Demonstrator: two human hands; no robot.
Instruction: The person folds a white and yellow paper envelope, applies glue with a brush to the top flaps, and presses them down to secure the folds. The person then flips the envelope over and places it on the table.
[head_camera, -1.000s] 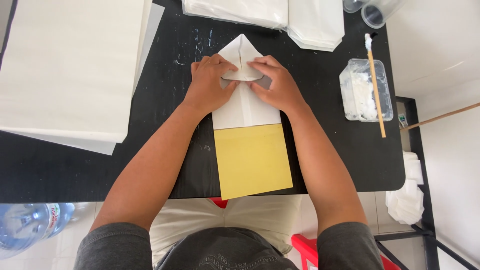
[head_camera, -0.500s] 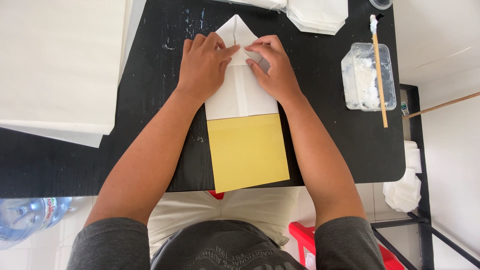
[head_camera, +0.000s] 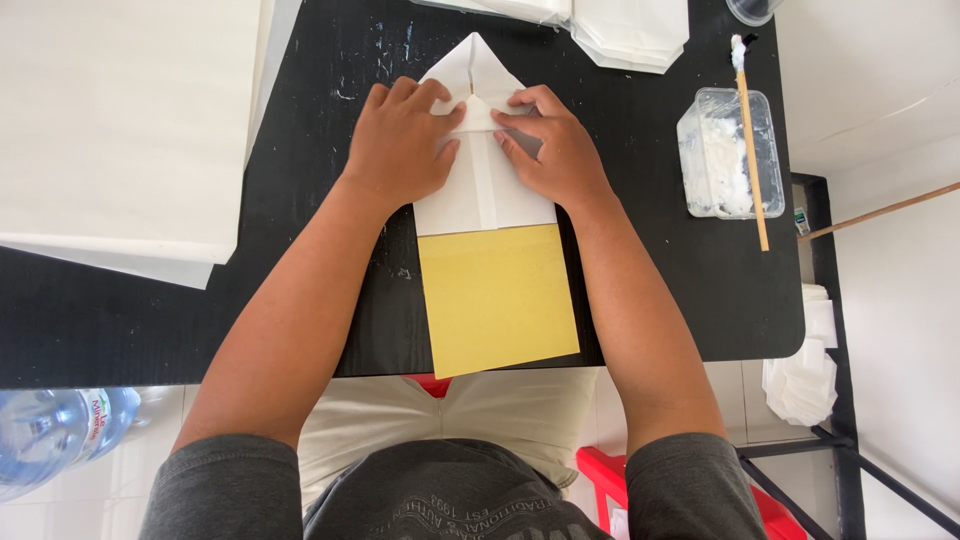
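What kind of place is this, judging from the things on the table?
Probably a small paper-craft workbench: stacked white sheets, a tub of white paste with a stick brush, and both hands pressing a folded white paper piece.

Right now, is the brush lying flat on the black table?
No, the brush rests across the clear plastic tub of white paste, right of both hands.

Black table (head_camera: 650, 200) as landmark: big white paper stack (head_camera: 120, 130) on its left part, clear glue tub (head_camera: 725, 150) with brush stick (head_camera: 752, 150) on its right, water bottle (head_camera: 50, 435) below its left edge.
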